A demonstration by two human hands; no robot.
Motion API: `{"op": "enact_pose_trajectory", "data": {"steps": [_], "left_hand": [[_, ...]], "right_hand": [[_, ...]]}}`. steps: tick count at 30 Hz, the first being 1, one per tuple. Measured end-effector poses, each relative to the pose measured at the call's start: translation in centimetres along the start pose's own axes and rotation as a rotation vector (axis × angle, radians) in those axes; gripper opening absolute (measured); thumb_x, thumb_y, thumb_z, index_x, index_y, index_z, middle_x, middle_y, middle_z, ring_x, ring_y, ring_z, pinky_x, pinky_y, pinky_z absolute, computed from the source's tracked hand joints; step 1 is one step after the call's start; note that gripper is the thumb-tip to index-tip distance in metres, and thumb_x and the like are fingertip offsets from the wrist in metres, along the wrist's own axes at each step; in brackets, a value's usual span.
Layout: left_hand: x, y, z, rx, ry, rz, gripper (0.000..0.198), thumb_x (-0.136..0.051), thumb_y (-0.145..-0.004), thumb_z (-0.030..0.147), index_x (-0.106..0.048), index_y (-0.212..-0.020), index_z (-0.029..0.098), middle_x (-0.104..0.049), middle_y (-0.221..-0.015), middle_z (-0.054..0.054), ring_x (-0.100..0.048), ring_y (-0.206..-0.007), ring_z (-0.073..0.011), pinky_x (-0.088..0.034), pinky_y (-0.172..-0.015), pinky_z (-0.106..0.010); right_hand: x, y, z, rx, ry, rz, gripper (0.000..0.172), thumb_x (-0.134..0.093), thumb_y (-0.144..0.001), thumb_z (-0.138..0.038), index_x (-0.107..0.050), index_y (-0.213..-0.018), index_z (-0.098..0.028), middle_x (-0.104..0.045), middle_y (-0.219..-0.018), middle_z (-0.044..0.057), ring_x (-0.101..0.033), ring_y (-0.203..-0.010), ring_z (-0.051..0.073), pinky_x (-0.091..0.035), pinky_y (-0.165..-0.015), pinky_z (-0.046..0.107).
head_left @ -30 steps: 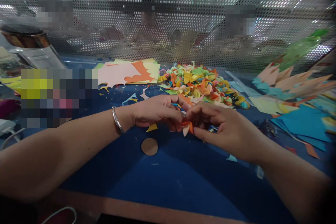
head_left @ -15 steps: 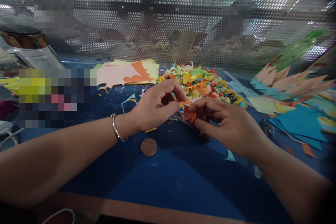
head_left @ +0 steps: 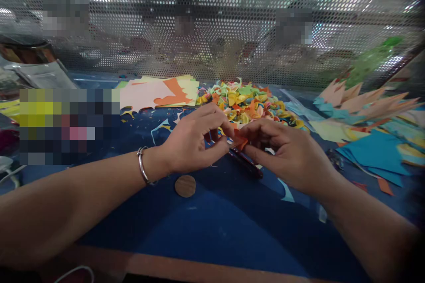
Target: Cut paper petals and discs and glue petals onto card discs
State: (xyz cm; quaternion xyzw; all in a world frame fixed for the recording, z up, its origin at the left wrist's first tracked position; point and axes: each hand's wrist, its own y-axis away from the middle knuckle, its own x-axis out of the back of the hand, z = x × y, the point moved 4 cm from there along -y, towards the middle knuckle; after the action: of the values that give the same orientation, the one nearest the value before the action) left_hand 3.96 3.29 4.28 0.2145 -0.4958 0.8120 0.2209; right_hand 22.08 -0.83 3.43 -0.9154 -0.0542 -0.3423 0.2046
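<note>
My left hand (head_left: pixel 194 141) and my right hand (head_left: pixel 282 154) meet above the blue table (head_left: pixel 215 230), fingertips pinched together on a small orange paper piece (head_left: pixel 239 141). A silver bracelet (head_left: pixel 142 166) circles my left wrist. Under my right fingers lies a dark, slim tool (head_left: pixel 247 164) on the table; what it is I cannot make out. Just behind my hands sits a pile of small folded coloured papers (head_left: pixel 252 104).
A stack of pink, orange and yellow sheets (head_left: pixel 159 90) lies at the back left. Cut blue and peach paper (head_left: pixel 372 141) covers the right side. A round brown disc (head_left: pixel 185 185) rests near my left wrist. A perforated metal screen (head_left: pixel 212 22) closes the back, with people behind it.
Both hands lifted the orange paper off the table and moved slightly away from me. My left fingers opened half a second ago and have pinched back onto the piece.
</note>
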Motion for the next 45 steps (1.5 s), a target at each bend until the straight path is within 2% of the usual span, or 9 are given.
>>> {"op": "enact_pose_trajectory", "data": {"steps": [3,11,27,37,39,41,43,45], "left_hand": [[0.0,0.0,0.0,-0.036,-0.040,0.021,0.009,-0.058,-0.085,0.011,-0.065,-0.086,0.018,-0.062,-0.085,-0.003,-0.060,-0.075,-0.0116,-0.054,-0.067,-0.025],[0.0,0.0,-0.1,-0.016,-0.002,0.015,0.012,-0.059,-0.082,0.008,-0.062,-0.087,0.018,-0.061,-0.087,-0.002,-0.058,-0.069,-0.0080,-0.054,-0.063,-0.022],[-0.2,0.2,0.0,0.007,-0.011,0.019,0.010,-0.059,-0.084,0.010,-0.065,-0.090,0.016,-0.061,-0.090,-0.003,-0.059,-0.068,-0.0070,-0.054,-0.062,-0.020],[-0.1,0.1,0.2,0.022,-0.015,0.014,0.009,-0.059,-0.084,0.012,-0.066,-0.089,0.016,-0.061,-0.089,-0.003,-0.060,-0.071,-0.0085,-0.054,-0.062,-0.021],[-0.1,0.1,0.2,0.064,0.014,0.006,0.009,-0.060,-0.083,0.012,-0.065,-0.089,0.016,-0.061,-0.089,-0.003,-0.060,-0.069,-0.0083,-0.054,-0.062,-0.022],[-0.4,0.1,-0.2,0.176,0.093,-0.028,0.009,-0.061,-0.082,0.012,-0.064,-0.090,0.016,-0.063,-0.086,-0.002,-0.060,-0.065,-0.0077,-0.051,-0.057,-0.021],[-0.9,0.3,-0.9,0.323,0.247,-0.082,0.012,-0.064,-0.082,0.015,-0.062,-0.093,0.016,-0.065,-0.085,-0.001,-0.060,-0.063,-0.0074,-0.048,-0.053,-0.020],[-1.6,0.5,-1.5,0.432,0.454,-0.117,0.020,-0.070,-0.081,0.020,-0.059,-0.098,0.017,-0.067,-0.093,-0.003,-0.064,-0.069,-0.0088,-0.051,-0.058,-0.020]], "right_hand": [[0.0,0.0,0.1,0.000,0.005,-0.003,0.012,-0.063,-0.086,-0.028,-0.069,-0.094,-0.021,-0.068,-0.071,-0.001,-0.057,-0.050,0.010,-0.047,-0.049,0.024],[0.0,0.0,0.1,0.001,0.009,-0.003,0.012,-0.063,-0.086,-0.028,-0.068,-0.094,-0.021,-0.068,-0.072,0.000,-0.058,-0.051,0.010,-0.048,-0.049,0.024],[0.2,0.0,0.3,0.023,0.051,0.034,0.009,-0.065,-0.086,-0.028,-0.067,-0.093,-0.022,-0.067,-0.071,0.000,-0.058,-0.053,0.012,-0.047,-0.052,0.026],[0.2,-0.1,0.5,0.009,0.049,0.015,0.010,-0.064,-0.087,-0.028,-0.067,-0.095,-0.022,-0.069,-0.073,0.000,-0.059,-0.055,0.013,-0.048,-0.052,0.026],[0.2,-0.1,0.5,0.005,0.049,0.014,0.011,-0.064,-0.087,-0.028,-0.067,-0.095,-0.022,-0.069,-0.073,0.000,-0.059,-0.055,0.013,-0.049,-0.053,0.026],[0.1,-0.1,0.4,0.004,0.043,0.021,0.011,-0.064,-0.087,-0.028,-0.067,-0.095,-0.021,-0.068,-0.071,0.000,-0.059,-0.054,0.012,-0.048,-0.052,0.026],[0.2,-0.1,0.2,0.012,0.032,0.037,0.011,-0.064,-0.086,-0.028,-0.067,-0.094,-0.021,-0.066,-0.068,-0.001,-0.058,-0.052,0.012,-0.047,-0.050,0.025],[0.2,-0.1,0.1,0.018,0.028,0.053,0.010,-0.064,-0.085,-0.028,-0.066,-0.093,-0.022,-0.065,-0.065,-0.002,-0.056,-0.050,0.011,-0.046,-0.048,0.024]]}}
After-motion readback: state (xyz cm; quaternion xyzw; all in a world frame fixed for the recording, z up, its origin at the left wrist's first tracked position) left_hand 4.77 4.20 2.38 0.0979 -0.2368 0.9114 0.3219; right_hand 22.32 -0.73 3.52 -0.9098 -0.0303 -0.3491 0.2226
